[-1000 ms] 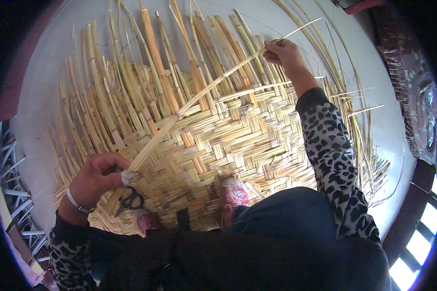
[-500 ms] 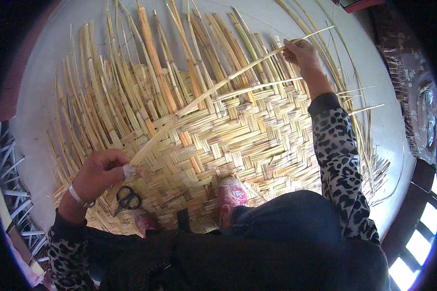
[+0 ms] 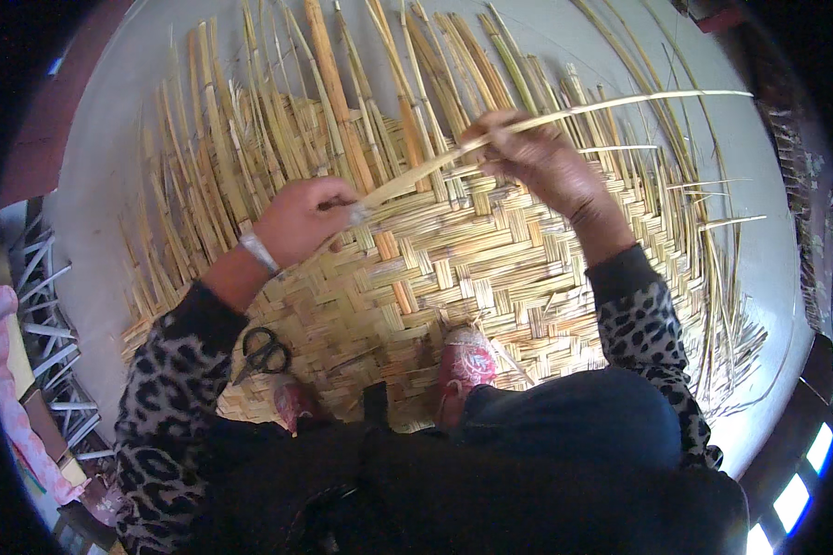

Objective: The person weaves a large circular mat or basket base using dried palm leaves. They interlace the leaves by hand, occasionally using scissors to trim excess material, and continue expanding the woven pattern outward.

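My left hand (image 3: 310, 220) pinches one end of a long flat cane strip (image 3: 407, 178), with pale tape around the thumb tip. Farther along the same strip, my right hand (image 3: 537, 162) has its fingers curled about it, slightly blurred. From there the strip's thin end runs on to the far right. Both hands are above a woven cane mat (image 3: 472, 268) in a herringbone pattern. Upright unwoven cane ends (image 3: 333, 102) stick out along the mat's far side. Black-handled scissors (image 3: 266, 351) lie on the mat by my left forearm.
My red shoes (image 3: 466, 361) rest on the near part of the mat. Long loose canes (image 3: 657, 92) curve along its right side on the grey floor (image 3: 768, 268). A white metal lattice (image 3: 51, 314) stands at the left, and a dark fringed cloth (image 3: 796, 157) at the far right.
My left hand has moved up and right with the strip's end. My right hand has moved left and down along it, so more of the thin end sticks out. The view has shifted slightly.
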{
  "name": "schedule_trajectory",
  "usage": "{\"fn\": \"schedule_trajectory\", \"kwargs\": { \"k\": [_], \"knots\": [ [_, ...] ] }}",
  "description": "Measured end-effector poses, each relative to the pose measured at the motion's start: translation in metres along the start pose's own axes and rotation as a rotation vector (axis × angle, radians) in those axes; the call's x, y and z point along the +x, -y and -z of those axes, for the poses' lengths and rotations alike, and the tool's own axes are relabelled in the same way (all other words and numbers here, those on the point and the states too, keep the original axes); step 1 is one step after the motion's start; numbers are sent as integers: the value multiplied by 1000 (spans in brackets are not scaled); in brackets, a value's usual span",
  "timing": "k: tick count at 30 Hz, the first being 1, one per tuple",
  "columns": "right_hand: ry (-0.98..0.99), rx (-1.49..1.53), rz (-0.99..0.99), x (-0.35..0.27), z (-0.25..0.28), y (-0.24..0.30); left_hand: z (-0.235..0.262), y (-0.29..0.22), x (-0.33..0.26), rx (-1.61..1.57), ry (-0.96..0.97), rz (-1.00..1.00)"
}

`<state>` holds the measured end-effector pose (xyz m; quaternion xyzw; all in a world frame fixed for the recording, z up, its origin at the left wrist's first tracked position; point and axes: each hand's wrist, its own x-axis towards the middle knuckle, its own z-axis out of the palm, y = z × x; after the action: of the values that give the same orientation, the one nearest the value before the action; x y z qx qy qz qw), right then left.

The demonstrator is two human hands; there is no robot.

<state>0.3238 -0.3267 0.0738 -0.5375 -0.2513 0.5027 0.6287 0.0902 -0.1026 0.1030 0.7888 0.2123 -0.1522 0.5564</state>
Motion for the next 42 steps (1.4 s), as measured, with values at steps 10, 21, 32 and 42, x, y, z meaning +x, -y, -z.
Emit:
{"fn": "schedule_trajectory", "kwargs": {
  "k": [10, 21, 32, 42],
  "knots": [
    [-297, 152, -297, -49, -34, -65, -60, 81, 8, 404, 27, -60],
    [-449, 220, -324, -75, -36, -95, -87, 84, -7, 527, -35, 154],
    [-105, 153, -743, -98, -16, -91, -76, 111, -3, 978, -405, -204],
    [-381, 483, -245, -28, 41, -91, -85, 114, -7, 932, -468, -162]
  ]
}}
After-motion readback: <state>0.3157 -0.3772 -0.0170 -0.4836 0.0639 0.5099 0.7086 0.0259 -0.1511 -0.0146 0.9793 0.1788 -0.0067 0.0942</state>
